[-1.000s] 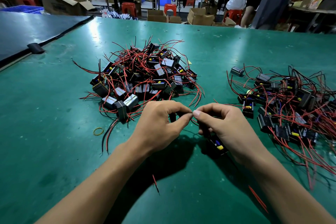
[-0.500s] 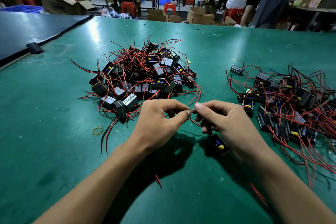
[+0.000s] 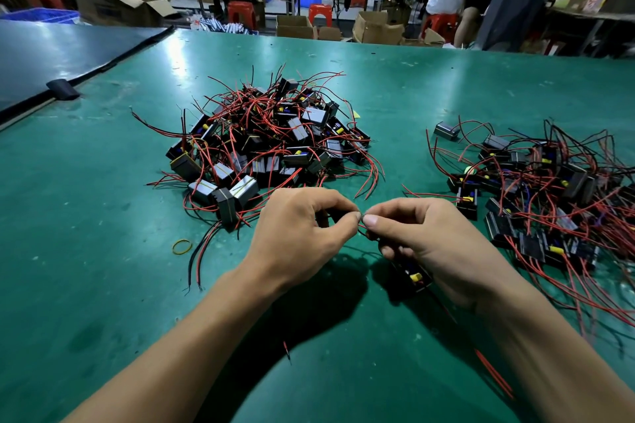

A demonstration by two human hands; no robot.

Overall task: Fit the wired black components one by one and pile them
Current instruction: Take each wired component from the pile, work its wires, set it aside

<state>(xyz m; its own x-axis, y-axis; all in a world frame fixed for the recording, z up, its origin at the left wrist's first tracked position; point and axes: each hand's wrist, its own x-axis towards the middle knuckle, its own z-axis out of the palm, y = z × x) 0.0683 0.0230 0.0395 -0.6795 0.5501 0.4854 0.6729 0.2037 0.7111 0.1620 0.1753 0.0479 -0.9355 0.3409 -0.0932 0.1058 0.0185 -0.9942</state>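
A green table [image 3: 103,268] is seen across almost the whole frame, with a darker mat [image 3: 62,55] laid over its upper left corner.

At the centre of the frame, a heaped pile of black components [image 3: 268,148] is found, its red and black leads splayed outward on all sides. At the right edge, a looser spread of components [image 3: 549,189] is laid flat, well apart from the heap.

In the lower centre, just below the heap, the two hands are brought together thumb to thumb. The left hand [image 3: 299,237] is curled, and a thin wire [image 3: 361,229] is pinched between its thumb and forefinger. The right hand [image 3: 436,244] is curled likewise, with the same wire nipped at its thumb tip; its lower fingers are folded under.

Below the right palm, a single black component [image 3: 414,276] with a yellow part is partly covered by that hand (whether it rests on the table or hangs from the wire cannot be told).

A yellow rubber band [image 3: 182,246] is left lying on the table, left of the left hand.
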